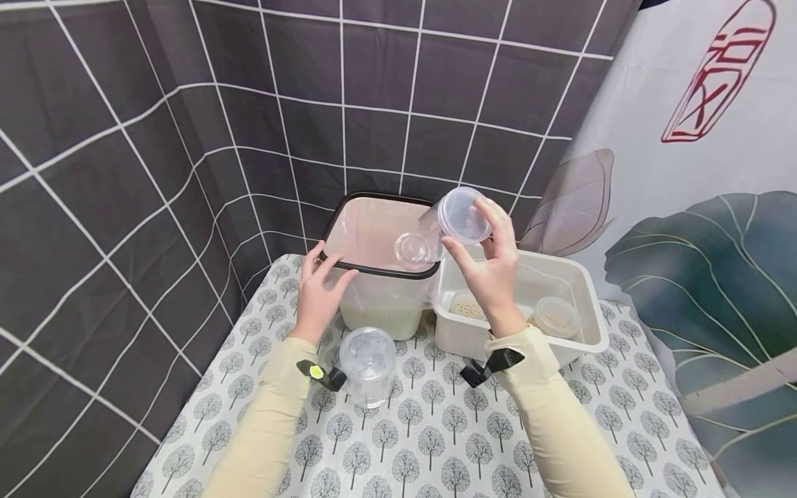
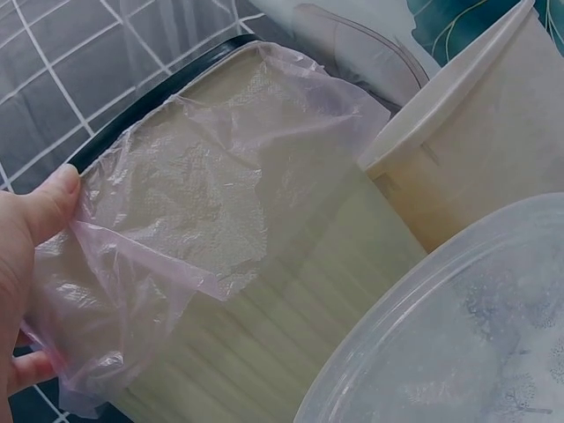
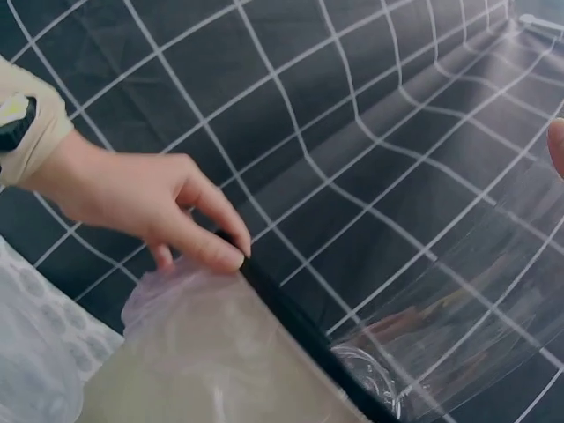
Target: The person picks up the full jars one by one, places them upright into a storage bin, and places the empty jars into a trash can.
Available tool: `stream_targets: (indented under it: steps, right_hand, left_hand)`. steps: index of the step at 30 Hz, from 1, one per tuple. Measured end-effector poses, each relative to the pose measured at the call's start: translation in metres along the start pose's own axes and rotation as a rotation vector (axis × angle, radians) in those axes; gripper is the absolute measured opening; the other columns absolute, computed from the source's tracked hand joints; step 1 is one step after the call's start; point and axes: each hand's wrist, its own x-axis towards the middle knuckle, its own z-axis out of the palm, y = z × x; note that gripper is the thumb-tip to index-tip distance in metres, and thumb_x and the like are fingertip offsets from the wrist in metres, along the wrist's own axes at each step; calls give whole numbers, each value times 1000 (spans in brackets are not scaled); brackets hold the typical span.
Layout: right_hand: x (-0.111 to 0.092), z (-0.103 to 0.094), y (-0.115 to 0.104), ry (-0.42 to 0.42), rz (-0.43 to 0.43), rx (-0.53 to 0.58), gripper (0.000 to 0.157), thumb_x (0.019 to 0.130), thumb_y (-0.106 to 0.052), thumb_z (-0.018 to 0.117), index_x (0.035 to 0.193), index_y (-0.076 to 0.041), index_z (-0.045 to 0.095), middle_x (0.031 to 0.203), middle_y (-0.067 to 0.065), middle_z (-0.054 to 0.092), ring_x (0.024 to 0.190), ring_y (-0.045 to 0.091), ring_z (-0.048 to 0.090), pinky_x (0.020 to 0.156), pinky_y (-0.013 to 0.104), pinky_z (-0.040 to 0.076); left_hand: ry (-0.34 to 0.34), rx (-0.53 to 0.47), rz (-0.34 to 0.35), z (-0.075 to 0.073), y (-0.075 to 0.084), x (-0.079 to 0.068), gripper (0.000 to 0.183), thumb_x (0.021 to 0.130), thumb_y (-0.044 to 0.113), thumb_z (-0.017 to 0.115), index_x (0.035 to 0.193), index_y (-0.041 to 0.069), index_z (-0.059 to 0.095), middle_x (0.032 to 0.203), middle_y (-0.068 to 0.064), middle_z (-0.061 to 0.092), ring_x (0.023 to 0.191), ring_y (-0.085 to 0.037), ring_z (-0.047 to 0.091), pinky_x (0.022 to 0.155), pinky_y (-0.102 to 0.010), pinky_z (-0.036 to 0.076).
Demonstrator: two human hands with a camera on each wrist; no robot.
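My left hand (image 1: pixel 320 294) is at the left corner of a trash bin (image 1: pixel 380 319) with a black rim and a thin pinkish liner bag (image 2: pixel 203 185). In the right wrist view its thumb and fingers pinch the rim (image 3: pixel 291 322). My right hand (image 1: pixel 495 270) holds a clear plastic jar (image 1: pixel 432 238) by its whitish lid (image 1: pixel 463 216). The jar tilts over the bin's right side, base down toward the opening, and looks see-through. Only a fingertip (image 3: pixel 557 145) of the right hand shows in its own wrist view.
A second lidded clear jar (image 1: pixel 367 366) stands on the tree-print cloth (image 1: pixel 405 443) before the bin. Right of the bin, a cream tub (image 1: pixel 585 290) holds a container of pale beans (image 1: pixel 467 306) and a round lidded container (image 1: pixel 557 317). Dark checked fabric (image 1: pixel 380 90) hangs behind.
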Motion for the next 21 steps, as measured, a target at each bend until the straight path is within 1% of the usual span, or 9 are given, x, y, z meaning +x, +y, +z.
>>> stream_targets:
  steps: [5,9,10,12,14,17,19,21]
  right_hand:
    - [-5,2,10,-3,27,-48,59,66,15,75,120,12,50,125,23,48,113,22,49,90,36,48]
    - [-10,6,14,-31,27,-110,61,64,14,77,120,12,51,124,24,48,114,24,48,88,35,50]
    - [-12,7,16,-41,24,-127,62,64,13,78,120,12,51,124,25,48,115,24,48,87,35,50]
    - [-17,8,29,-56,25,-150,66,63,10,80,121,11,51,125,25,48,115,25,47,87,35,50]
    - [-22,11,42,-66,28,-169,69,62,5,83,123,7,51,126,22,49,115,25,48,84,37,51]
    - [-31,15,63,-95,29,-195,71,64,-3,84,126,1,52,128,17,49,116,23,48,85,38,51]
    - [-34,18,68,-122,9,-227,71,65,-8,85,127,-1,51,128,15,49,116,23,47,89,37,49]
    - [-37,21,72,-154,-17,-259,71,66,-11,84,128,-1,50,129,16,48,118,25,46,95,36,44]
  left_hand:
    - [3,2,9,0,-1,0,34,78,25,76,107,10,67,140,-10,39,107,-27,49,85,-34,48]
    - [8,9,19,0,-1,0,35,78,26,76,107,9,67,140,-8,39,107,-27,49,85,-32,47]
    - [9,9,23,0,-1,0,35,78,26,76,107,9,67,140,-10,39,106,-27,49,85,-32,48]
    - [11,7,30,1,-1,0,35,78,25,76,106,8,67,139,-13,39,106,-27,49,85,-32,48]
    - [10,6,26,1,-1,0,34,78,25,76,107,8,67,140,-12,39,105,-26,49,84,-31,48]
    - [8,3,16,1,-1,0,34,78,25,76,106,8,67,140,-10,39,105,-26,49,84,-32,48]
    - [9,4,9,1,-1,0,34,78,25,76,106,8,67,140,-8,39,104,-27,49,84,-33,48]
    - [9,2,10,1,0,0,34,78,24,76,106,7,67,140,-10,39,104,-27,49,84,-33,48]
